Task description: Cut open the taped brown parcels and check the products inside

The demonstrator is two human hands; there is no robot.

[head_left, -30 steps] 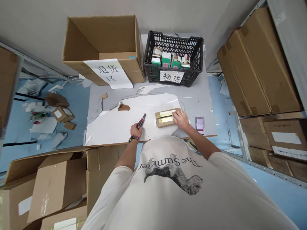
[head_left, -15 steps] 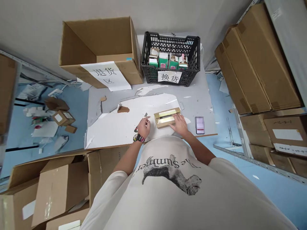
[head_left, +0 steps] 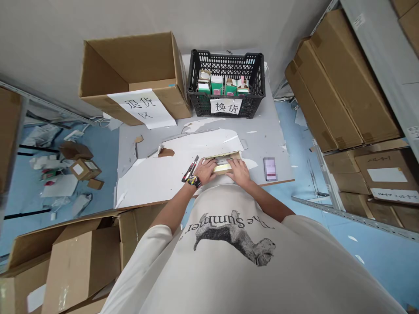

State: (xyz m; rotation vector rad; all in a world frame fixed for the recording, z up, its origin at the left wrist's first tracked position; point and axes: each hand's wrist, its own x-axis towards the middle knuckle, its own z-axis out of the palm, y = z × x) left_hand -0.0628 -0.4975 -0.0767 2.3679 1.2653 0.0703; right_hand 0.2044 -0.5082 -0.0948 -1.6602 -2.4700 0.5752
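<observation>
A small cardboard box (head_left: 223,167) with strips of shiny yellowish tape lies near the front edge of the table, its top parted along a long gap. My left hand (head_left: 205,170) grips the box's left end, the fingers bent over its top. At the right end, my right hand (head_left: 240,172) holds the box with its fingertips by the gap. What lies inside is too hidden to make out. Just left of my left hand, a red and black utility knife (head_left: 190,168) rests on the table.
A large open carton (head_left: 131,61) with a paper sign and a black plastic crate (head_left: 225,109) holding small green-and-white boxes stand at the back. A phone (head_left: 270,169) lies on the right of the white-topped table (head_left: 147,183). Stacked cartons (head_left: 347,87) fill the right side.
My left hand has moved right from the utility knife onto the box, leaving the knife on the table. My right hand stays on the box, which has shifted slightly left.
</observation>
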